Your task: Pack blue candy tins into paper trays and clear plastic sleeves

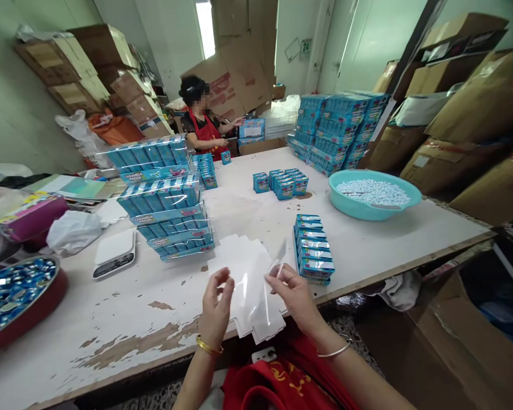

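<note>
A person's right hand (294, 299) pinches a clear plastic film (250, 290) between thumb and forefinger at the near edge of a chipped white worktable (154, 319). The left hand (216, 302) sits just beside the film, its fingers (224, 279) apart and open. A gold bangle (209, 345) circles the left wrist and a silver bangle (334, 350) the right. Under the film, on the table, lies a loose pile of flat white card sheets (256, 319), with red cloth (277, 381) just below the table's near edge.

A stack of small blue boxes (312, 250) stands to the right of the hands on the table. On the table's left side are a digital scale (114, 253) and shrink-wrapped blue box stacks (166, 219), with a red tray of shiny blue pieces (12, 299) at its left edge. Farther along the table, more small blue boxes (282, 183) sit near a teal basin (393, 188) of small white pieces (373, 192). A co-worker in a red apron (203, 134) stands past the table's far end, by piled cardboard cartons (474, 114).
</note>
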`<state>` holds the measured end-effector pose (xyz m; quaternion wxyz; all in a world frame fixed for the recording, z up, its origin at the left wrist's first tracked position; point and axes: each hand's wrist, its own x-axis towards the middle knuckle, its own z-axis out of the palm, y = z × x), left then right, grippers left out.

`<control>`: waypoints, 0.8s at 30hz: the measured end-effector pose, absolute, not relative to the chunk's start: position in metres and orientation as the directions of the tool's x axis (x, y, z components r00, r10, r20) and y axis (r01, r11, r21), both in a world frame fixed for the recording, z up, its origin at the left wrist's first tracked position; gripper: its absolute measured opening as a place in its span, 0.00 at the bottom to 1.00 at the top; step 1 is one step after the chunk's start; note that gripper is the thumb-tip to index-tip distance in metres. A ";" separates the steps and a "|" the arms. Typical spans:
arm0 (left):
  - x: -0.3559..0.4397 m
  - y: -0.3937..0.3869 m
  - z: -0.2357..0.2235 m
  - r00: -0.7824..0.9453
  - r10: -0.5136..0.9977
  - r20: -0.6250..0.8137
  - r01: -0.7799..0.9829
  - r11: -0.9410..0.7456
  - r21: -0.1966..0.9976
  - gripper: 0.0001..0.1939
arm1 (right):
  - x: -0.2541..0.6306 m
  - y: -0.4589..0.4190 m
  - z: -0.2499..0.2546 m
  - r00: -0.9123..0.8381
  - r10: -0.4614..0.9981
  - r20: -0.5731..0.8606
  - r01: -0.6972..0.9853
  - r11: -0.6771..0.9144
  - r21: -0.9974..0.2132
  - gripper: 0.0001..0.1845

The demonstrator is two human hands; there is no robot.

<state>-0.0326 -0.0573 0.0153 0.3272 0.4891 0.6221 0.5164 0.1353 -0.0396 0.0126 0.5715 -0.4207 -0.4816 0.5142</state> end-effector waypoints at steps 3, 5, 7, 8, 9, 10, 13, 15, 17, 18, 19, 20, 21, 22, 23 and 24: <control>-0.018 -0.062 0.046 -0.024 0.997 0.078 0.107 -0.075 0.992 0.19 | 0.120 -0.045 0.037 -0.231 0.925 0.301 -0.026 0.304 -0.952 0.16; -0.016 -0.063 0.053 -0.046 0.994 0.100 0.071 -0.097 0.993 0.17 | 0.115 -0.048 0.045 -0.326 0.889 0.321 0.044 0.353 -0.934 0.15; -0.023 -0.065 0.051 -0.126 0.989 0.080 0.061 -0.073 0.995 0.17 | 0.119 -0.046 0.047 -0.343 0.884 0.319 0.090 0.369 -0.925 0.16; -0.029 -0.065 0.047 -0.167 0.984 0.059 0.060 -0.049 0.997 0.17 | 0.123 -0.043 0.047 -0.330 0.888 0.320 0.114 0.374 -0.920 0.17; -0.035 -0.066 0.043 -0.203 0.979 0.031 0.058 -0.019 0.998 0.18 | 0.127 -0.040 0.047 -0.305 0.896 0.324 0.144 0.380 -0.914 0.17; -0.040 -0.067 0.039 -0.236 0.972 0.003 0.053 0.009 0.999 0.18 | 0.130 -0.036 0.047 -0.272 0.902 0.334 0.180 0.389 -0.903 0.17; -0.044 -0.071 0.032 -0.283 0.958 -0.055 0.002 0.058 0.998 0.17 | 0.131 -0.031 0.047 -0.221 0.898 0.380 0.312 0.435 -0.845 0.16; -0.041 -0.071 0.031 -0.264 0.962 -0.073 -0.055 0.061 0.997 0.16 | 0.122 -0.035 0.048 -0.282 0.861 0.423 0.390 0.505 -0.770 0.13; -0.039 -0.069 0.030 -0.244 0.967 -0.069 -0.062 0.056 0.996 0.13 | 0.113 -0.040 0.049 -0.359 0.807 0.469 0.456 0.590 -0.666 0.11; -0.040 -0.068 0.029 -0.241 0.969 -0.061 -0.030 0.056 0.998 0.11 | 0.110 -0.042 0.050 -0.372 0.782 0.500 0.488 0.623 -0.611 0.11; -0.042 -0.065 0.028 -0.241 0.969 -0.051 0.026 0.059 0.998 0.10 | 0.109 -0.042 0.051 -0.361 0.763 0.536 0.519 0.642 -0.564 0.11; -0.045 -0.063 0.027 -0.244 0.969 -0.033 0.100 0.060 0.993 0.10 | 0.111 -0.041 0.053 -0.330 0.749 0.575 0.551 0.647 -0.527 0.12; -0.048 -0.061 0.025 -0.249 0.969 -0.001 0.189 0.049 0.981 0.10 | 0.114 -0.040 0.055 -0.288 0.736 0.612 0.581 0.643 -0.499 0.12; -0.050 -0.059 0.025 -0.266 0.962 0.065 0.285 0.014 0.959 0.08 | 0.118 -0.037 0.058 -0.246 0.724 0.645 0.608 0.633 -0.479 0.12; -0.050 -0.059 0.027 -0.294 0.939 0.178 0.388 -0.053 0.920 0.06 | 0.122 -0.035 0.061 -0.216 0.710 0.670 0.632 0.625 -0.458 0.12; -0.049 -0.058 0.030 -0.321 0.886 0.336 0.498 -0.144 0.855 0.07 | 0.125 -0.033 0.063 -0.206 0.697 0.687 0.652 0.621 -0.435 0.12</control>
